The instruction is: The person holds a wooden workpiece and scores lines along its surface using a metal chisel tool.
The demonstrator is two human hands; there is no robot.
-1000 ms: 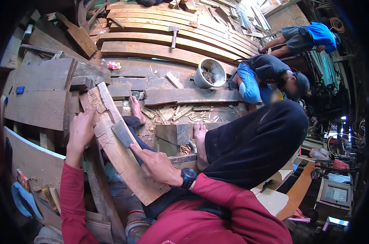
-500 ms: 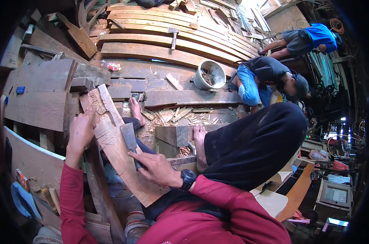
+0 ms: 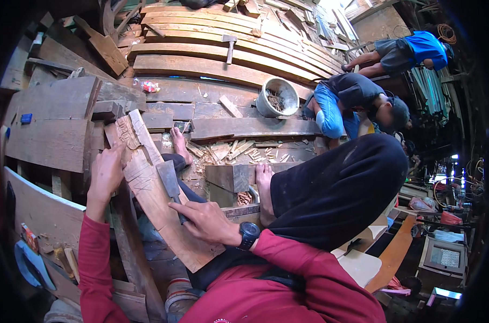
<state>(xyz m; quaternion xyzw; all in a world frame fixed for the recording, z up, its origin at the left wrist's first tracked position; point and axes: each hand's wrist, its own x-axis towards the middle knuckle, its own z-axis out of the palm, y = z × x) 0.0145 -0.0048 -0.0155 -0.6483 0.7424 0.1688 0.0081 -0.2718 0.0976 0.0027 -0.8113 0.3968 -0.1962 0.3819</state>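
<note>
A pale wooden board [image 3: 157, 200] slants from my lap to the stacked timber at the left, its far end carved into a rough, chipped hollow [image 3: 129, 135]. My left hand [image 3: 107, 169] grips the board's left edge beside that hollow, index finger reaching onto the wood. In my right hand [image 3: 204, 219] is a wide-bladed chisel [image 3: 169, 178], held by its dark handle with the fingers closed. Its blade lies over the board's right edge, pointing away from me. Pencil-like lines cross the board's face near the blade.
Long planks [image 3: 201, 49] with a hatchet-like hammer [image 3: 230, 47] on them lie beyond. A bucket [image 3: 277, 98] of scraps stands near a crouching person [image 3: 357, 97]; another person [image 3: 411, 53] bends behind. Wood chips [image 3: 239, 151] litter the floor beside a squared block [image 3: 227, 178].
The chisel blade has shifted slightly left and toward the board's far end, with my right hand moving a little. My left hand keeps nearly the same place.
</note>
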